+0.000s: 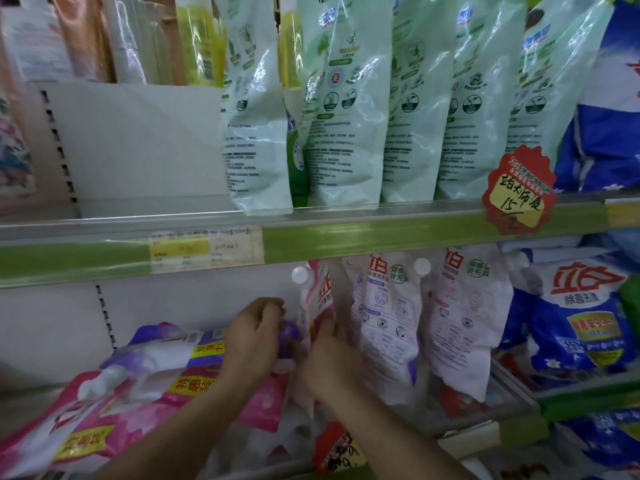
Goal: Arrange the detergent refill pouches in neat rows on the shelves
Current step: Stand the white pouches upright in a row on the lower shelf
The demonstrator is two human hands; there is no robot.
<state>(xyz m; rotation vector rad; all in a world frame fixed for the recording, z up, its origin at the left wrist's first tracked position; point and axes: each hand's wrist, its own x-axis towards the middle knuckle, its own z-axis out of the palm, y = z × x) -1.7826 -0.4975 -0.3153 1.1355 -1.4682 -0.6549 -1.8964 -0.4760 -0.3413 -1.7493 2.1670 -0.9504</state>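
On the lower shelf (52,327), left hand (251,344) curled in a narrow grip round a purple pouch (290,336), right hand (329,362) holding an upright pink-and-white pouch (317,306) by its edge, both hands just beside each other. Left of them, pink pouches (114,407) lying flat in a pile; right, white pouches (384,317) standing in a row. Above, pale green pouches (346,109) lined upright along the upper shelf (311,230).

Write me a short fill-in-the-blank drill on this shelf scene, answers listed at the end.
1. The pale green pouches stand on the ____ shelf.
2. Both hands, left hand and right hand, work at the pouch with the ____ cap.
3. The pink pouches left of the hands lie ____ rather than upright.
Missing words: upper; white; flat
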